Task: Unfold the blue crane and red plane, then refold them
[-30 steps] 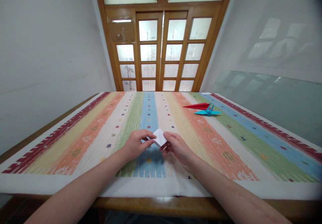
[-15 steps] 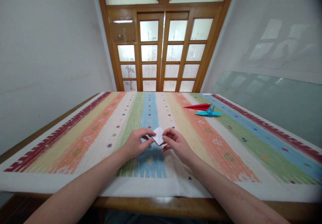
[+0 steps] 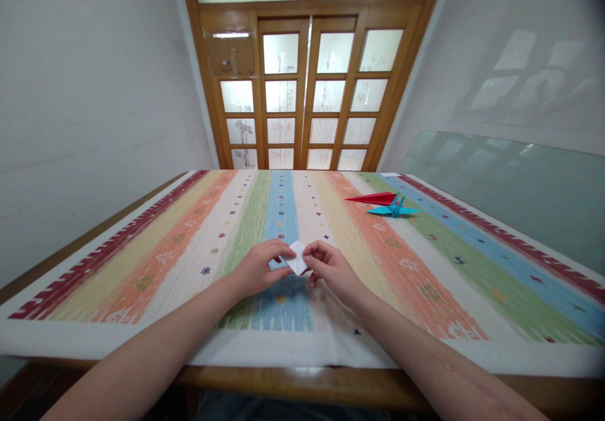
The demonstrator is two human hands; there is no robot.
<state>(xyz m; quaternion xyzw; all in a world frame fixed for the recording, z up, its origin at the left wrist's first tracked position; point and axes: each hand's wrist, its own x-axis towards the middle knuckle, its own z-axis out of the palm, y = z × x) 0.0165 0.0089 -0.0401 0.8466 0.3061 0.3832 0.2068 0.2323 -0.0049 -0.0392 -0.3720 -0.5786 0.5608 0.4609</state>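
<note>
A small folded white paper sits between my two hands, just above the striped tablecloth. My left hand pinches its left edge with thumb and forefinger. My right hand pinches its right edge, fingers curled over it. Both forearms reach in from the near edge of the table. Part of the paper is hidden behind my fingers.
A red paper crane and a blue paper crane lie on the cloth at the far right. A wooden glazed door stands beyond the table. White walls run along both sides, the right one glossy.
My hands and the paper have shifted slightly away from me and lower toward the cloth. The paper looks a little smaller and flatter between my fingers.
</note>
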